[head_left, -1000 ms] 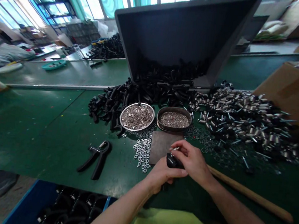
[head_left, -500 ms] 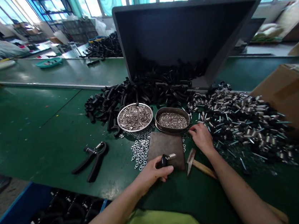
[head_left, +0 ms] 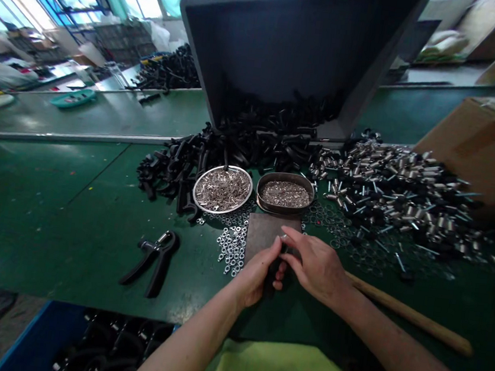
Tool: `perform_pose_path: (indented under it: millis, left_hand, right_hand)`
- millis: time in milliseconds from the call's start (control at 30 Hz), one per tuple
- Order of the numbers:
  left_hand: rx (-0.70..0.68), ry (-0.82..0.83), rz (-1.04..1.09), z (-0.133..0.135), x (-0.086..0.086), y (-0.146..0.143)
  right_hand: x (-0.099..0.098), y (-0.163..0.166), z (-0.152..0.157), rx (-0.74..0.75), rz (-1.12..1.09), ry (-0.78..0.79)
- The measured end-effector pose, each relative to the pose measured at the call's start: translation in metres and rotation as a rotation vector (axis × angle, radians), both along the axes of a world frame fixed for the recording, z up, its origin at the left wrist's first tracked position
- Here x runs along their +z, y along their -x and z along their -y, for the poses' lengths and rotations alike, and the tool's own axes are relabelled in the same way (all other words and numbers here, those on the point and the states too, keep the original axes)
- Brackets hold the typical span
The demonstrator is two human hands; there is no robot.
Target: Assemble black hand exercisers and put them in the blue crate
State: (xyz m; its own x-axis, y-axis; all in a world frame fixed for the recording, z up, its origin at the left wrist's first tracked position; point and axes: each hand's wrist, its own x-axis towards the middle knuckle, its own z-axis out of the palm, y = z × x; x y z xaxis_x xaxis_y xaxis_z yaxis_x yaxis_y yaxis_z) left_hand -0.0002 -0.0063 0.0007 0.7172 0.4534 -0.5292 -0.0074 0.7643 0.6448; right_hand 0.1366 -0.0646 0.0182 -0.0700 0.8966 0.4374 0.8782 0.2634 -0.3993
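Both my hands meet over the front part of a dark square metal plate [head_left: 260,228]. In my left hand [head_left: 255,278] is a black knob with a coiled metal spring, now mostly hidden by the fingers. My right hand [head_left: 320,271] pinches at the spring end, thumb and forefinger closed; what they hold is too small and covered to tell. Small silver nuts [head_left: 233,249] lie left of the plate. Thin rings [head_left: 353,239] are scattered to its right. A hammer's wooden handle [head_left: 411,314] sticks out beside my right wrist, its head hidden.
Behind the plate stand a round dish [head_left: 222,190] and an oval tin [head_left: 286,194], both of small metal pins. Black handles [head_left: 169,170] spill from a tipped grey bin [head_left: 289,53]. Knobs with springs [head_left: 411,198] heap at right. An assembled hand grip [head_left: 156,261] lies left, above a blue crate [head_left: 43,335].
My right hand has come from the rings beside the oval tin to my left hand, and its fingers now close at the spring end. The left hand keeps the knob over the plate.
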Motion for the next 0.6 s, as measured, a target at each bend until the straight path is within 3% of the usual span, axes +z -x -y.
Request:
perform_pose_path:
  millis: [200,333,367,433,467,600]
  left_hand:
    - [0.040,-0.270,-0.137,0.007,-0.004,0.001]
    - [-0.006,-0.241,-0.206,0.006,-0.008,0.009]
    - [-0.002,-0.212,-0.208,0.005,-0.009,0.011]
    - [0.036,-0.153,-0.189,0.003,-0.011,0.016]
    - [0.060,-0.125,-0.171,0.002,-0.013,0.018]
    - [0.135,0.011,-0.081,-0.002,-0.018,0.020]
  right_hand:
    - [0.000,0.003,0.005,0.002,0.010,0.059]
    - [0.006,-0.037,-0.018,0.048,-0.095,0.254]
    - [0.006,-0.056,-0.027,-0.016,-0.097,0.249]
    - [0.003,-0.099,-0.047,-0.340,0.001,0.140]
    - [0.001,-0.120,-0.056,-0.424,0.018,0.118]
    - [-0.012,-0.179,-0.078,-0.534,0.041,0.117]
